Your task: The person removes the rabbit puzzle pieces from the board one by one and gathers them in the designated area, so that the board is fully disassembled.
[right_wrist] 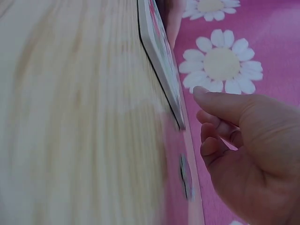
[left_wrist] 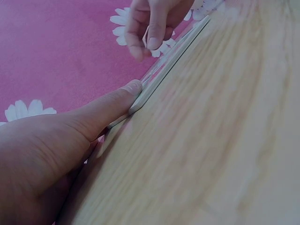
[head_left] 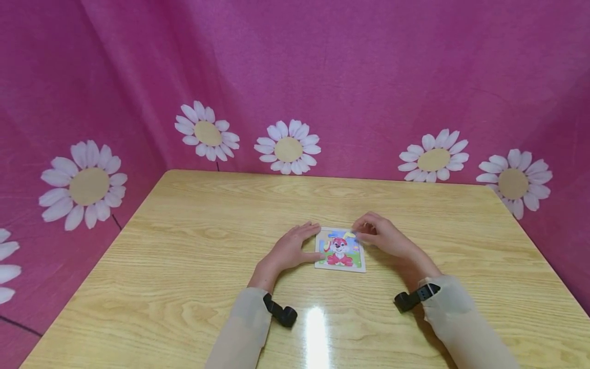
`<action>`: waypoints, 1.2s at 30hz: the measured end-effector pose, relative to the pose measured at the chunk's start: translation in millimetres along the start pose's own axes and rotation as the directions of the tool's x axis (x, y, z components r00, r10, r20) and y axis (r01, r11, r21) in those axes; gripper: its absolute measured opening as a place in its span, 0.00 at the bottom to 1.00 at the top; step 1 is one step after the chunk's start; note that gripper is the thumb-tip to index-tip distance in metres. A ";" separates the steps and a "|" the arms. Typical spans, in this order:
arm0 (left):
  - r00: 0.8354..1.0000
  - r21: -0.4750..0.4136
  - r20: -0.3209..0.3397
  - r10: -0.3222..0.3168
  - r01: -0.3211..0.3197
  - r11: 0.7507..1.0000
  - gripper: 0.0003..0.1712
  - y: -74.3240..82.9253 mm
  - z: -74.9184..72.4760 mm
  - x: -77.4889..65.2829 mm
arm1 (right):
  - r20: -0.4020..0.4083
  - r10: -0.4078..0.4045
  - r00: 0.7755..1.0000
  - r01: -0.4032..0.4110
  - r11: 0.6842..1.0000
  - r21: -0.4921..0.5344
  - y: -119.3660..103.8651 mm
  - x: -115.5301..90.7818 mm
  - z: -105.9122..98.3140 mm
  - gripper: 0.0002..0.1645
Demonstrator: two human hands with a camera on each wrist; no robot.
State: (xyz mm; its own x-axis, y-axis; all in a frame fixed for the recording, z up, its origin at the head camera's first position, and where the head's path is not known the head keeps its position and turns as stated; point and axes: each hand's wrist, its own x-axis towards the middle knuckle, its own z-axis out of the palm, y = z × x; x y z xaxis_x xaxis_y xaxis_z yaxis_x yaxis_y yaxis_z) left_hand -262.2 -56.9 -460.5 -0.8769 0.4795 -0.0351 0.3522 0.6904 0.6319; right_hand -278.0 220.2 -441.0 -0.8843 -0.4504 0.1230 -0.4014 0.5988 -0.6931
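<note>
A square picture puzzle (head_left: 340, 259) with a pale frame lies flat on the table, showing a red and white cartoon animal on a green and blue ground. At its left side is my left hand (head_left: 290, 248), the thumb resting on the frame's edge and the straight fingers touching near the far left corner. My right hand (head_left: 384, 236) is above the far right corner. Between its thumb and fingers it pinches a small thin puzzle piece (left_wrist: 146, 37), seen edge-on in the left wrist view; its print cannot be made out.
Another small flat piece (right_wrist: 185, 176) lies on the table beyond the puzzle in the right wrist view. The wood-grain table (head_left: 184, 287) reaches back to a pink curtain (head_left: 350, 77) with daisies. Each sleeve cuff carries a black camera (head_left: 288, 316).
</note>
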 end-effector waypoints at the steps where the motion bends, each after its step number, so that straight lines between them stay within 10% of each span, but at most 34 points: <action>1: 1.000 0.000 0.001 -0.001 0.001 1.000 0.45 0.0 0.0 0.2 | 0.004 -0.008 1.000 0.008 1.000 -0.004 -2.0 1.8 1.8 0.08; 36: 1.000 0.012 -0.001 0.004 -0.004 1.000 0.45 1.4 -1.4 -0.3 | 0.187 -0.071 0.980 0.091 0.990 -0.103 -29.7 36.4 28.0 0.06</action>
State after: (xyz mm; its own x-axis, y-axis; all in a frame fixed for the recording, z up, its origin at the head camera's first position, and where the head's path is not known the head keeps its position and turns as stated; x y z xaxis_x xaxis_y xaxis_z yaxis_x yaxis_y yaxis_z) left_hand -261.9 -56.8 -458.6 -0.8757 0.4819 -0.0314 0.3601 0.6950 0.6224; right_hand -291.6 167.5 -435.9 -0.7934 -0.6075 0.0367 -0.5028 0.6203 -0.6021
